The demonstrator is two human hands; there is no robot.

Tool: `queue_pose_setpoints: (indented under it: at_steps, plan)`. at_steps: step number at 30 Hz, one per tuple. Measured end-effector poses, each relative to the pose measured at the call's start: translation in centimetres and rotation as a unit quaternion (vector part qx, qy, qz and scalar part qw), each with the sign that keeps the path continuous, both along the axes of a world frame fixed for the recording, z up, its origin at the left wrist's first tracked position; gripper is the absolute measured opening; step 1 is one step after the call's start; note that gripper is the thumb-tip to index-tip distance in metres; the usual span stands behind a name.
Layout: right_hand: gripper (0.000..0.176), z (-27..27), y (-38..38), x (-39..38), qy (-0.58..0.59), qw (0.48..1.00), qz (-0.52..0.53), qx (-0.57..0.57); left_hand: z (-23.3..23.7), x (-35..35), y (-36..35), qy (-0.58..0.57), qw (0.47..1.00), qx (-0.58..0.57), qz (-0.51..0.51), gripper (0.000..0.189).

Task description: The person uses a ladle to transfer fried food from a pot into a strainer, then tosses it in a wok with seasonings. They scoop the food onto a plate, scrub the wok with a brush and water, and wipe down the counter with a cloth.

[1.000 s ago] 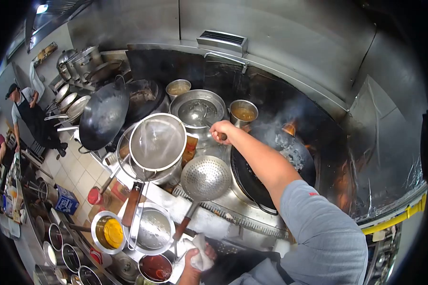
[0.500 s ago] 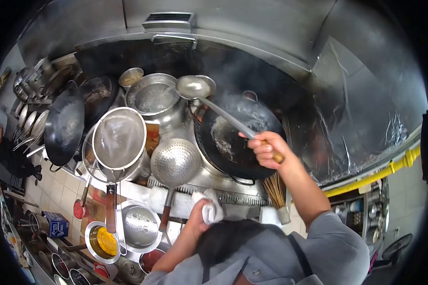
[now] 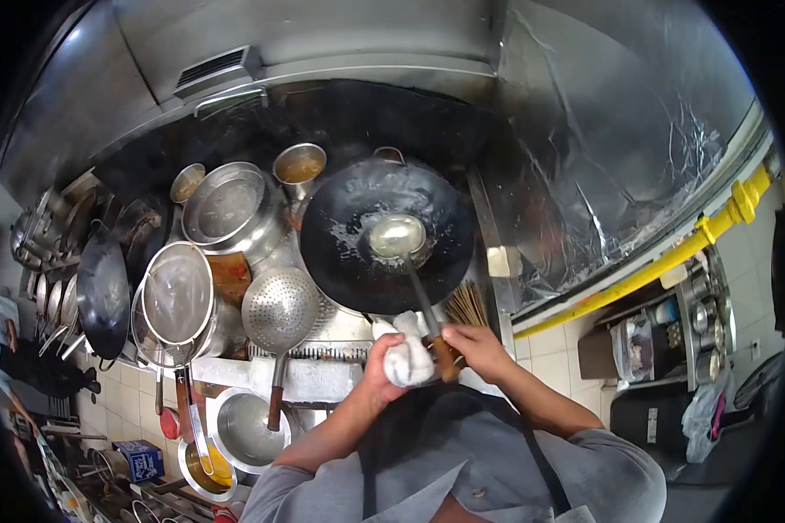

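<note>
My right hand (image 3: 480,350) is closed around the wooden handle of a ladle (image 3: 419,292). The ladle's bowl, with clear liquid in it, is over the middle of a large black wok (image 3: 340,275) that has a wet, shiny bottom. A folded white cloth (image 3: 408,364) is gripped in my left hand (image 3: 380,370), close to the wok's near rim and beside the ladle handle. Just right of the wok's near side, a bamboo brush (image 3: 467,305) shows its bristles, the rest partly hidden behind my right hand.
Left of the wok are a perforated skimmer (image 3: 281,307), a mesh strainer (image 3: 178,292) and a metal pot (image 3: 227,205). A small bowl of brownish liquid (image 3: 299,166) stands behind. Another wok (image 3: 105,292) leans at far left. A yellow pipe (image 3: 624,289) runs along the right.
The ladle has come down from above the pot into the wok, my right hand drawing back toward my body. My left hand has moved right with the cloth. The view has shifted rightward.
</note>
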State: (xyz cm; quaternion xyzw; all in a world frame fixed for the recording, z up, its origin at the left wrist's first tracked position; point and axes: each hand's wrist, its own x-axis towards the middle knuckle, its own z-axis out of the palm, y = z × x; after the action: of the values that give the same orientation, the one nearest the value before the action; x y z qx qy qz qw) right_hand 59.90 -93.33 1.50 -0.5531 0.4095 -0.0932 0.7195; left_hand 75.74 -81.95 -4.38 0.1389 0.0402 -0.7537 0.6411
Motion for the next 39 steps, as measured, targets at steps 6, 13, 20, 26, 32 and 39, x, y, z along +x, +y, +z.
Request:
queue_pose_setpoints:
  at_steps: [6,13,20,26,32,39]
  plan:
    - [0.06,-14.5,-0.6,-10.8,0.433,0.74,0.07,-0.51,1.7,0.2,-1.5,0.073,0.991,-0.107,0.037,0.041]
    - [0.049,-4.4,-0.7,-13.4,0.131,0.979,-0.107,-0.114,3.4,2.2,1.2,0.163,0.977,-0.111,0.079,0.037]
    - [0.064,-0.6,-13.8,5.2,-0.031,0.812,0.055,-0.58,2.7,2.2,2.7,0.22,0.96,-0.143,0.094,0.036]
    - [0.035,1.9,-16.9,18.0,0.352,0.574,0.325,-0.664,3.5,2.2,3.3,0.242,0.949,-0.149,0.136,0.033]
    - [0.034,-3.3,-16.2,18.7,0.34,0.644,0.288,-0.621,5.8,4.8,2.9,0.243,0.955,-0.054,0.162,0.033]
    - [0.03,4.3,-16.3,13.9,0.418,0.662,0.276,-0.557,6.6,10.7,6.2,-0.669,0.715,0.198,-0.049,0.039]
